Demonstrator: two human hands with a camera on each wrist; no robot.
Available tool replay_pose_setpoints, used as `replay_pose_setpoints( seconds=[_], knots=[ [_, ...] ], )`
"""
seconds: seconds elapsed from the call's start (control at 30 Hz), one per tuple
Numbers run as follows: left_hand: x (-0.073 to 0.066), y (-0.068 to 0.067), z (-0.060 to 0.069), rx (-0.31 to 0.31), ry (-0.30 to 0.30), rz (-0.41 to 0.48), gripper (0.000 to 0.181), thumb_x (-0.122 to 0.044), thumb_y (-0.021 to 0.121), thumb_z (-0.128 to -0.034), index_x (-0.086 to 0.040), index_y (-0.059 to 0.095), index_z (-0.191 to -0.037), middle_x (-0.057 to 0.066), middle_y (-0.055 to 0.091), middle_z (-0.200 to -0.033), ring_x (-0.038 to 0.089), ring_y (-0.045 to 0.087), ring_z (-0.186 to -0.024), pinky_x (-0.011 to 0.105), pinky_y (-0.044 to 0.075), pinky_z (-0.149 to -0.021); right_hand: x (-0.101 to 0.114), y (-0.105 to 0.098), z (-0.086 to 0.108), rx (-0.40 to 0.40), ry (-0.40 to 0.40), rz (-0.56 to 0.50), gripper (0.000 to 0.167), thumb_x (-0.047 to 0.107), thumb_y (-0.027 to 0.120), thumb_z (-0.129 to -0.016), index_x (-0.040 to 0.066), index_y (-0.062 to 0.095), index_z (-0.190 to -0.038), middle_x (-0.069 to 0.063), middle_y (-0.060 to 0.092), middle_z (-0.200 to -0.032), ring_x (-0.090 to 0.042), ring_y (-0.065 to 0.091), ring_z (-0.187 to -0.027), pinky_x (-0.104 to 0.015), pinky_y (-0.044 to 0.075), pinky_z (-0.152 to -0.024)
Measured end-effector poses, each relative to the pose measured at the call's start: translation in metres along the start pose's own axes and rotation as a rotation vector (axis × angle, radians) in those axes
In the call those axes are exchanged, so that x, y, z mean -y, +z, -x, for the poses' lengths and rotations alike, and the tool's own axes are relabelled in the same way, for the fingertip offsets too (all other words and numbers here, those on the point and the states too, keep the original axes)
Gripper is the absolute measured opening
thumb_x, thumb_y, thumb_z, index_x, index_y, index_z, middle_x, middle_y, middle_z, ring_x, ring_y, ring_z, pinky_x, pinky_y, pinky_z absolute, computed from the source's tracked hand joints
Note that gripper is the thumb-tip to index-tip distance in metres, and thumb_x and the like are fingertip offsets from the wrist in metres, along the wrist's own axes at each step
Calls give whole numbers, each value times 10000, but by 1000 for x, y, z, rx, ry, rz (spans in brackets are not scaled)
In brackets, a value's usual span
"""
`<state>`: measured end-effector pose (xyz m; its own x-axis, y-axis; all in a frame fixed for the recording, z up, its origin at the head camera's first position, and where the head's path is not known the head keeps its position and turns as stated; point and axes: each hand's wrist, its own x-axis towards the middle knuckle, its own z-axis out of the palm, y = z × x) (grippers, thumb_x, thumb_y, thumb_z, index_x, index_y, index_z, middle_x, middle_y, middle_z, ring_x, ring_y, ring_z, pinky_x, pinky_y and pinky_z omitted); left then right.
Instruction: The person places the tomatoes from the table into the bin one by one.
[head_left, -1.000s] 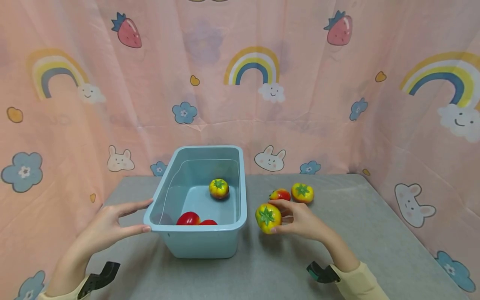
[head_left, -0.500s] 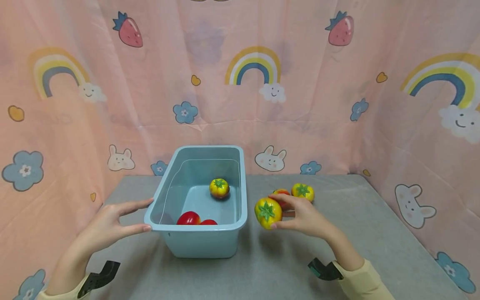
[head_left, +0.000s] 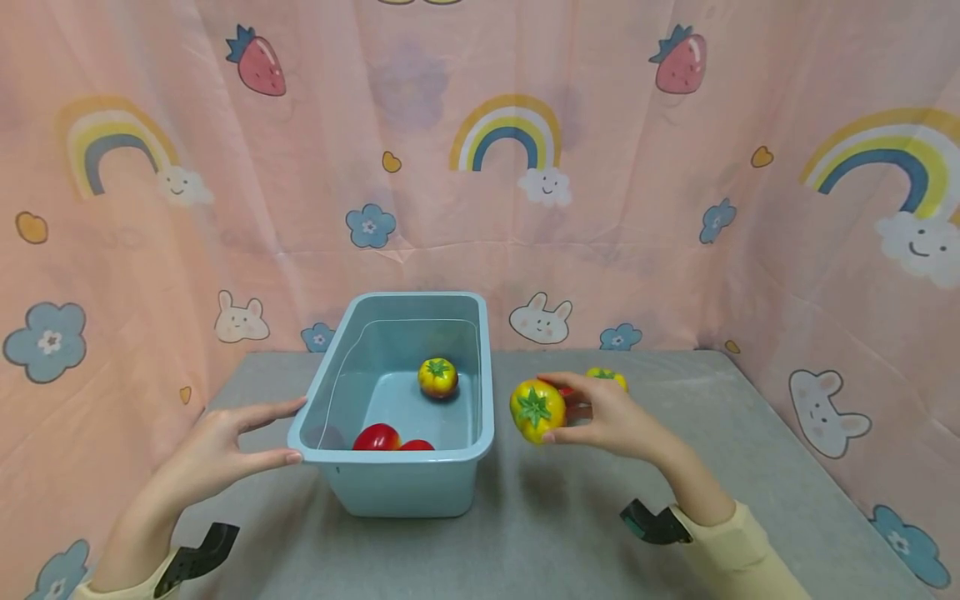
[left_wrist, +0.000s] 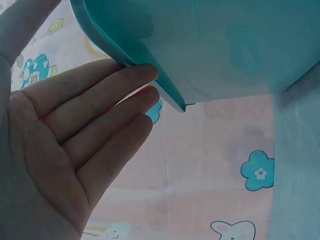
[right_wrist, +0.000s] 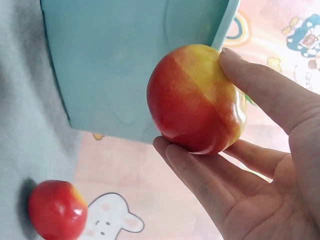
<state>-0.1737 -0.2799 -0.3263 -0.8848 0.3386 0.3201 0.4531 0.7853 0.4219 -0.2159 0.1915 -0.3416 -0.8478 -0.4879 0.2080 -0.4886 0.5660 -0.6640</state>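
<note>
My right hand [head_left: 611, 425] pinches a yellow-and-red tomato [head_left: 537, 410] between thumb and fingers, above the table just right of the blue bin [head_left: 397, 487]. In the right wrist view this tomato [right_wrist: 195, 102] turns its smooth red underside to the camera. My left hand [head_left: 213, 454] touches the bin's left rim with its fingertips. The left wrist view shows straight fingers [left_wrist: 107, 107] against the outside of the rim. Inside the bin lie a yellow tomato [head_left: 437, 377] toward the back and two red fruits [head_left: 377, 437] near the front wall, partly hidden.
Behind my right hand, another yellow tomato [head_left: 609, 377] shows its top, and a red one is almost wholly hidden. A red fruit [right_wrist: 57, 210] lies on the table in the right wrist view. A pink printed curtain [head_left: 637, 208] surrounds the grey table [head_left: 720, 433].
My right hand has raised the tomato slightly and moved farther from me, now covering more of the two fruits behind it. The left hand and bin stay put.
</note>
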Motion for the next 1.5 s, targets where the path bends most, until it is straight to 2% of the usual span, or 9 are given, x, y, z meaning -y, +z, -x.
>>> replay_pose_setpoints(
  seconds=[0.17,0.3,0.43,0.67,0.97,1.2,1.5],
  knots=[
    [1,1,0,1,7,0,575,-438,763,-760,-279,602,-1289,-81,650,-1222,193,611,-1126,286,507,-842,6,-5,-4,2,2,16,728,348,795,-761,96,482,-1367,-75,588,-1253,-231,608,-1050,-306,552,-809],
    [2,1,0,-6,11,-5,575,-435,767,-756,-280,605,-1286,-86,651,-1219,168,611,-1123,282,506,-844,11,-9,-7,-3,-22,45,724,336,798,-759,96,485,-1366,-79,596,-1247,-255,619,-1051,-324,558,-793],
    [2,1,0,-1,6,-4,579,-440,763,-760,-282,599,-1292,-85,647,-1226,195,611,-1128,303,509,-845,17,-14,-11,-10,-38,56,725,311,807,-752,109,486,-1369,-82,589,-1254,-252,633,-1039,-324,563,-775],
    [0,1,0,2,-1,-6,579,-446,759,-762,-284,598,-1294,-74,647,-1227,227,611,-1127,320,511,-844,25,-21,-18,-4,-54,55,724,307,808,-753,131,485,-1376,-69,601,-1224,-251,633,-1048,-277,561,-757],
    [1,0,1,-7,2,-6,579,-435,765,-760,-280,600,-1292,-72,648,-1228,207,611,-1126,292,505,-847,38,-28,-26,6,-90,75,719,319,797,-766,100,485,-1376,-65,597,-1251,-242,641,-1043,-304,559,-784],
    [1,1,1,2,-4,0,580,-443,758,-765,-300,587,-1301,-74,642,-1236,236,609,-1132,321,510,-848,44,-29,-35,39,-109,47,714,323,789,-775,109,477,-1380,-52,587,-1270,-241,635,-1060,-330,554,-809],
    [0,1,1,3,-1,4,576,-434,759,-767,-292,590,-1300,-79,644,-1231,241,610,-1130,312,510,-844,58,-29,-47,53,-120,83,722,302,806,-758,102,485,-1373,-52,580,-1284,-222,638,-1076,-337,549,-822]
  ],
)
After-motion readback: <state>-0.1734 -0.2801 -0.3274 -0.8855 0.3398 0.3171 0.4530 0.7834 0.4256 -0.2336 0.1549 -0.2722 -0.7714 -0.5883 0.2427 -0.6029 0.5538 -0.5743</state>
